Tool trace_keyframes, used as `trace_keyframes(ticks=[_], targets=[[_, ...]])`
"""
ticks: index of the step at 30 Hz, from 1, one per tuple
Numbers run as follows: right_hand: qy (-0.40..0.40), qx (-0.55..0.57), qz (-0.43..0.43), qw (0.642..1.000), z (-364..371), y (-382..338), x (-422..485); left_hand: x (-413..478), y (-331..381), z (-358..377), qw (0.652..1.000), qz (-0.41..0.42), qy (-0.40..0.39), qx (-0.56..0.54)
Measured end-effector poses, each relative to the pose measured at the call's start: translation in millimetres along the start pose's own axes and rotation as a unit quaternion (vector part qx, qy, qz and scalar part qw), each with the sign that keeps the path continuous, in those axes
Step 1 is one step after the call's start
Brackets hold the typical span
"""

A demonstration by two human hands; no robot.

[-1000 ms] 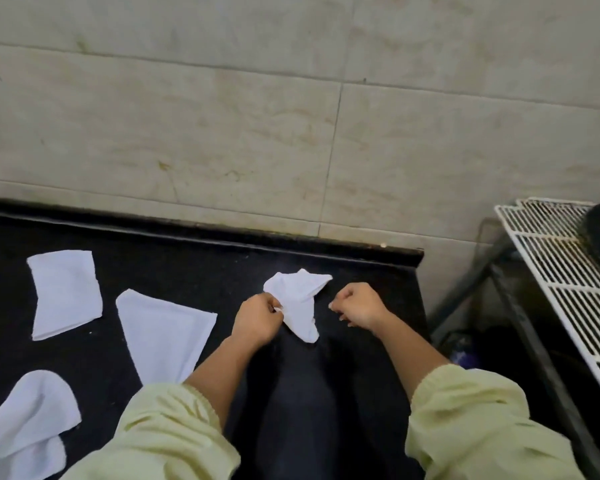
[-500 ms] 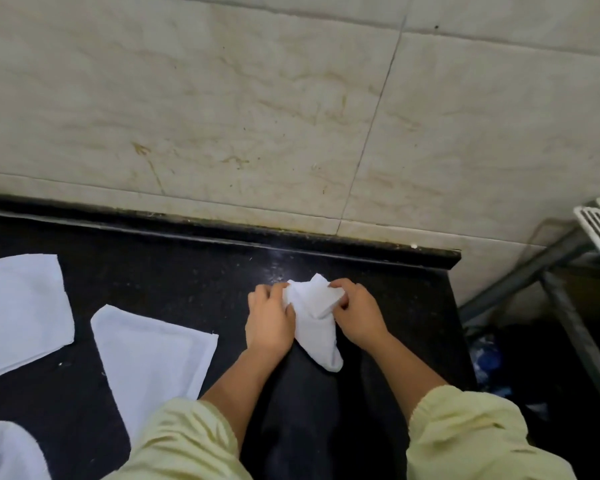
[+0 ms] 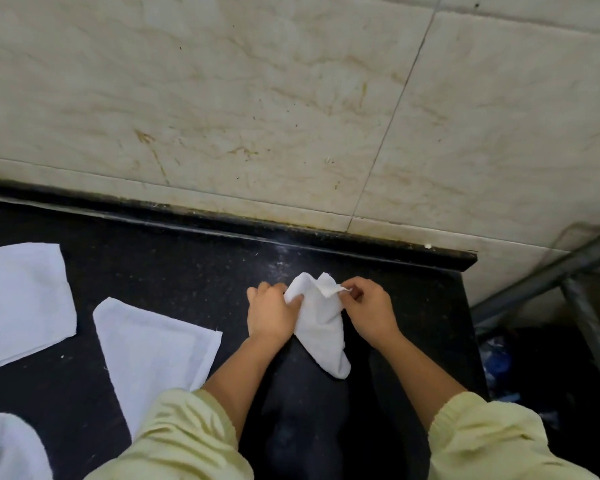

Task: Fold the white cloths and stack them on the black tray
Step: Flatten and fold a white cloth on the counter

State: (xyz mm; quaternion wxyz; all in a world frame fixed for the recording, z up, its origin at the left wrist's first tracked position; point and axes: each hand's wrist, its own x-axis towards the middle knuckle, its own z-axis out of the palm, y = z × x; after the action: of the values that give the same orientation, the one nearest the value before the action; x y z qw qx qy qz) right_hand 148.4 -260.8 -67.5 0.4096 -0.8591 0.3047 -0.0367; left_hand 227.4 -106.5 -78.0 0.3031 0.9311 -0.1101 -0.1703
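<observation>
Small white cloth (image 3: 321,327) is lying crumpled on the black counter (image 3: 194,271), near its right end. Left hand (image 3: 272,315) is gripping its left edge, right hand (image 3: 371,311) is pinching its top corner. Three more white cloths are lying to the left: flat cloth (image 3: 153,348), far-left cloth (image 3: 25,299), bottom-corner cloth (image 3: 7,448).

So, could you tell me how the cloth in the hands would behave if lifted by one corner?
Probably floppy: the cloth crumples and tapers to a limp point. Likely light, since the right hand pinches a corner with just fingertips. It should unfold rather than hold shape.
</observation>
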Motion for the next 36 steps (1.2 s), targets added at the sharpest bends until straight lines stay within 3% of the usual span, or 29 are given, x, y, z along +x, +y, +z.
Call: trace_keyframes(ticks=[4,8,11,14,17,23,32,36], targets=[[0.012,0.080,0.014,0.997,-16.8,-13.9,-11.3,-12.3,2.1,-14.6,0.990,0.091,0.030,-0.108],[-0.005,0.027,-0.041,0.999,-40.7,-31.8,-29.5,-34.8,15.9,-44.4,0.975,0.145,0.015,-0.166],[-0.008,-0.024,-0.101,0.995,-64.5,-52.1,-43.9,-48.5,22.5,-67.5,0.973,0.179,-0.005,-0.147],[-0.033,-0.058,-0.161,0.985,-90.5,-75.6,-60.1,-60.9,23.2,-83.4,0.976,0.210,-0.035,-0.039],[-0.074,-0.077,-0.186,0.977,-111.4,-90.6,-69.5,-69.5,18.0,-90.4,0.981,0.184,-0.037,0.041],[-0.022,-0.083,-0.156,0.984,-140.6,-87.6,-76.2,-87.6,11.3,-123.9,0.990,0.140,0.000,-0.026],[0.009,0.170,-0.016,0.985,-138.3,-76.2,-65.4,-83.6,28.0,-155.8,0.981,0.132,0.115,-0.087],[-0.011,0.202,-0.024,0.979,-144.0,-78.7,-69.1,-81.0,23.9,-166.3,0.973,0.147,0.136,-0.114]])
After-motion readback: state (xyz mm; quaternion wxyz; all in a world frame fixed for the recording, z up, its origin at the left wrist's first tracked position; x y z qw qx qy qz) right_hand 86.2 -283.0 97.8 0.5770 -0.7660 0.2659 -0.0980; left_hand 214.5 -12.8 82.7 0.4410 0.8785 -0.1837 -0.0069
